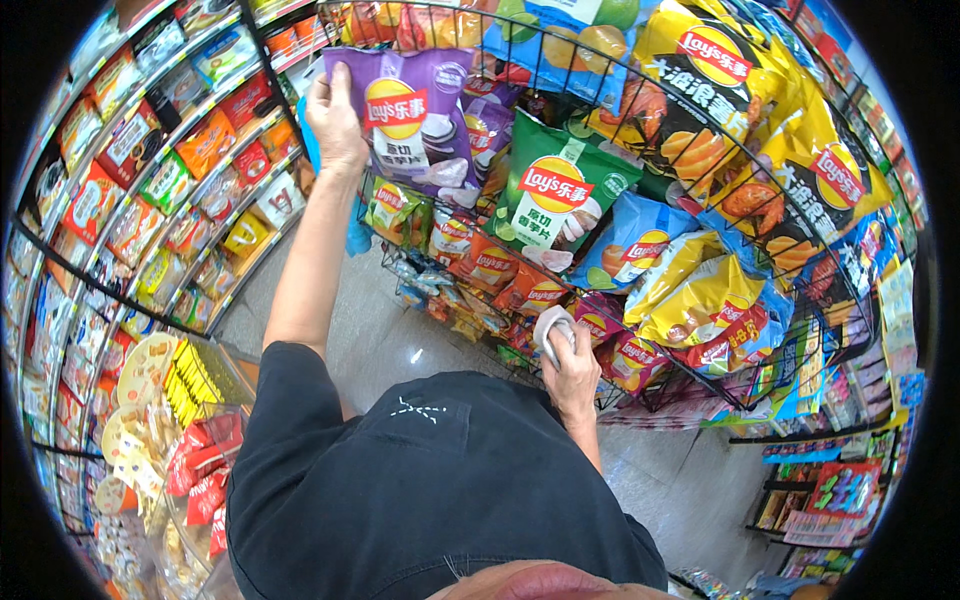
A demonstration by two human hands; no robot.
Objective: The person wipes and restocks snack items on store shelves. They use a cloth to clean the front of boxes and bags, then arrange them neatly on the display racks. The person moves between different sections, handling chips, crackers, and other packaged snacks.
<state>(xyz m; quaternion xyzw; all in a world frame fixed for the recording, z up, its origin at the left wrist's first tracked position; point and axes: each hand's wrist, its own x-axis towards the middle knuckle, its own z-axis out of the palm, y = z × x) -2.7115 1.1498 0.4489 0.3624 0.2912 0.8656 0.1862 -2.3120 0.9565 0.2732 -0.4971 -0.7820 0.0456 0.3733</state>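
My left hand (334,124) grips the left edge of a purple Lay's chip bag (409,161), its thumb lying over the front. That bag stands at the left end of a black wire rack (525,261). Near the rack's front edge, my right hand (574,371) is closed around a bunched light cloth (553,330). To the right of the purple bag a green Lay's bag (561,184) leans in the upper basket, beside a blue one (637,240). Yellow chip bags (690,292) lie farther right, behind the wires.
Larger yellow-and-black chip bags (712,82) fill the rack's upper tier. Small snack packs (450,300) hang lower down. Shelves of packaged snacks (180,176) line the left side. A clear bin with red packets (199,457) stands at lower left. Grey tiled floor (360,330) shows between.
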